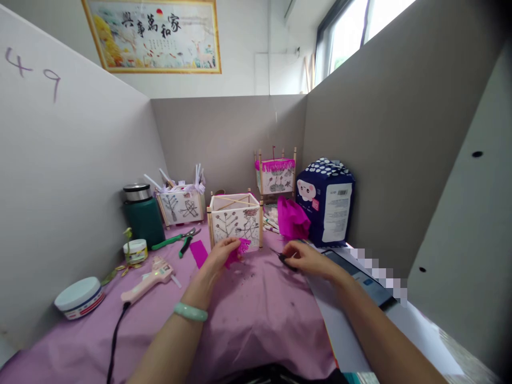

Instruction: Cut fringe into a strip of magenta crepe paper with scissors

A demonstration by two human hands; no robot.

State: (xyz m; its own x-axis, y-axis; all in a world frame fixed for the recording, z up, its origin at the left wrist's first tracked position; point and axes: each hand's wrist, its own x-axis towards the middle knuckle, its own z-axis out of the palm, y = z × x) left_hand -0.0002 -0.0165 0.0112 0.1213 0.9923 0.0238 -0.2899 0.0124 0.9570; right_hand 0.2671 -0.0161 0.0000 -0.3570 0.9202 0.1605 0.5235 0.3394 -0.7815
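Left hand (224, 253): raised ahead, fingers curled, closed.
Right hand (308, 260): palm down, fingers bent, closed.
Forearms (192, 320): both angled inward, converging.

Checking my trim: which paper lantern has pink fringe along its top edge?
The far one, beside the blue package. Its top carries a full magenta fringe; the lantern at your left hand has none there, nor does the one at the left.

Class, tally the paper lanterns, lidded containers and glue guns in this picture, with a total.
Paper lanterns: 3 (front lantern, pink-fringed lantern, left lantern)
Lidded containers: 3 (green flask, small jar, white tub)
Hot glue gun: 1
Total: 7
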